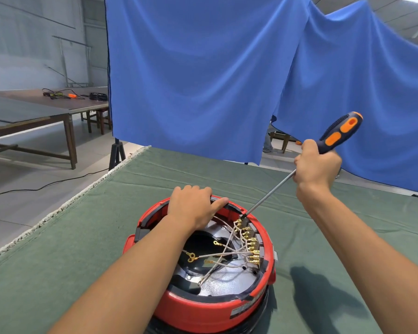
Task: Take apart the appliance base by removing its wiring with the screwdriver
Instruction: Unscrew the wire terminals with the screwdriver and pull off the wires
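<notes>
Head view is showing the right hand [316,167] clenching the screwdriver [299,167] low on its blue-and-orange handle, fingers wrapped round it, with the handle's end sticking up and away to the right. From that fist the steel shaft is slanting down and to the left, toward the person, and its tip is sitting at the far end of the terminals [249,242], a curved row of brass connectors lying along the inner right wall of the base [203,307]. The left hand [193,206] is resting on the far rim of the base, fingers curled over the edge and thumb pointing right along it, steadying rather than lifting. The red base is lying open side up on the green cloth [82,237], just in front of the person, with pale wires [217,255] fanning from the terminals toward ring lugs over the dark centre. The right hand is the working one; the terminals are lying below and left of it, straight down the shaft's long axis, so the next move probably depends on keeping that slant lined up with the end connector. Whether the tip is seated in a screw or only touching brass is too small to tell. A blue curtain [203,80] is hanging behind the table.
</notes>
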`<state>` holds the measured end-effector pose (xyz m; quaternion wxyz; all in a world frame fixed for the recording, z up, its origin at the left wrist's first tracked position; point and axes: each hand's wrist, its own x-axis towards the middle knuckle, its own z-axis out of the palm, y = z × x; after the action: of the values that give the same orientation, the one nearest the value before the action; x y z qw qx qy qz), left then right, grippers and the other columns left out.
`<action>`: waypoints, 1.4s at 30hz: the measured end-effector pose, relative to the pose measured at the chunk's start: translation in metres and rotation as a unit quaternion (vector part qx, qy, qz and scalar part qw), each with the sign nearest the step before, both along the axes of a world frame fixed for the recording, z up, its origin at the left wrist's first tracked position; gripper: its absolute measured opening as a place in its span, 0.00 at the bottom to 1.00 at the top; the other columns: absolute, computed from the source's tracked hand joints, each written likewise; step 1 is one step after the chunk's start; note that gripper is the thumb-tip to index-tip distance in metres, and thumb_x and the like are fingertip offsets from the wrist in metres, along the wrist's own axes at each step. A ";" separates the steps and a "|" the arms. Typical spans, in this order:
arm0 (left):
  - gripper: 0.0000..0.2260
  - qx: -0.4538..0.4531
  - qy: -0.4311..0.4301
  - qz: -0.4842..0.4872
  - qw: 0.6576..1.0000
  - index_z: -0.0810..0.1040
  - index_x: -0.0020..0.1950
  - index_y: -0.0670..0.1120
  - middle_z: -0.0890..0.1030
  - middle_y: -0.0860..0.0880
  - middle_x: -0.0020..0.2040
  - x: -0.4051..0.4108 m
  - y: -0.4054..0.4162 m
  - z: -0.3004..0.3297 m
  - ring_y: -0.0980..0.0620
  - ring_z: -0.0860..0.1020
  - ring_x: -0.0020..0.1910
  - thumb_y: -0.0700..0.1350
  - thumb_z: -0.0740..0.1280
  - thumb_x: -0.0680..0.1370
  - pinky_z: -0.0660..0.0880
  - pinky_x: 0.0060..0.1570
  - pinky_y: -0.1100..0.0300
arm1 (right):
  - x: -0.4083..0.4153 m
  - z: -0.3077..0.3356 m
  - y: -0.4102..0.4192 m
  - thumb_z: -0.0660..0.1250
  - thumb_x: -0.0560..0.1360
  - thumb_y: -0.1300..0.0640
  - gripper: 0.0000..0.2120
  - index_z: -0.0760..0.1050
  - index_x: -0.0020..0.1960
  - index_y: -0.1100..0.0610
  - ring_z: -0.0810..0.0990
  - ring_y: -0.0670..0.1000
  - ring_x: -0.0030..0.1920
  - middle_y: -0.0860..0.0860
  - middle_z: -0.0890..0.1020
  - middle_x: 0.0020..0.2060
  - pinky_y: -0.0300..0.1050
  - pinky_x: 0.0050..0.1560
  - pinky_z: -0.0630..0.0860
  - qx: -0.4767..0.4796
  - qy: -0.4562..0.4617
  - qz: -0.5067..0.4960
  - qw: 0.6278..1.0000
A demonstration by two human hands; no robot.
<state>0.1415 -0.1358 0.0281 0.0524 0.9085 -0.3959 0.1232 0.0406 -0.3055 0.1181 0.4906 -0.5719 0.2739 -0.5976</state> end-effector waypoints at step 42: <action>0.24 0.065 0.089 -0.048 0.993 0.46 0.78 0.48 0.47 0.46 0.78 -0.043 0.004 0.012 0.44 0.46 0.77 0.52 0.48 0.83 0.49 0.72 0.41 | -0.022 -0.003 0.053 0.61 0.71 0.60 0.16 0.58 0.29 0.53 0.62 0.50 0.25 0.42 0.62 0.19 0.40 0.26 0.61 -0.177 -0.063 0.049 0.981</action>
<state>0.0983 -0.1317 0.0400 0.0339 0.8972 -0.4402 0.0129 0.0187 -0.2530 0.1154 0.4266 -0.6239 0.1037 -0.6465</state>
